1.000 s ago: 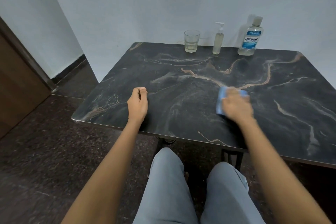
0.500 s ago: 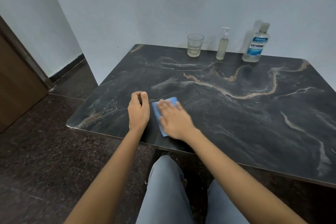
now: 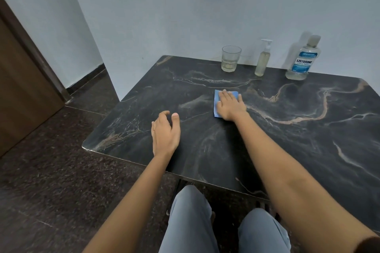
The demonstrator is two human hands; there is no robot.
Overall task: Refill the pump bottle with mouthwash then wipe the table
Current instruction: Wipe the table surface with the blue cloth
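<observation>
On the middle of the dark marbled desk (image 3: 308,139), the right hand (image 3: 231,107) lies flat, fingers spread, pressing a blue cloth (image 3: 217,104) against the surface rather than pinching it; its grip is open, palm down on the cloth. The left hand (image 3: 165,133) rests nearer the left edge, fingers loosely curled and thumb out, its grip open and holding nothing. Along the far edge, by the wall, stand a glass (image 3: 230,58) with a little liquid in its base, the pump bottle (image 3: 262,60) just right of it, and the mouthwash (image 3: 302,60) further right, all upright and well apart from the cloth. Refilling looks finished; wiping is the step in hand. The main risk is a stroke carried too far: a push toward the far edge could knock the slim pump bottle, which looks the easiest to topple, or tip the glass and spill what is in it over the wiped surface. Since the cloth is only held by pressure, it could also bunch or slip out from under the palm on a fast sweep.
</observation>
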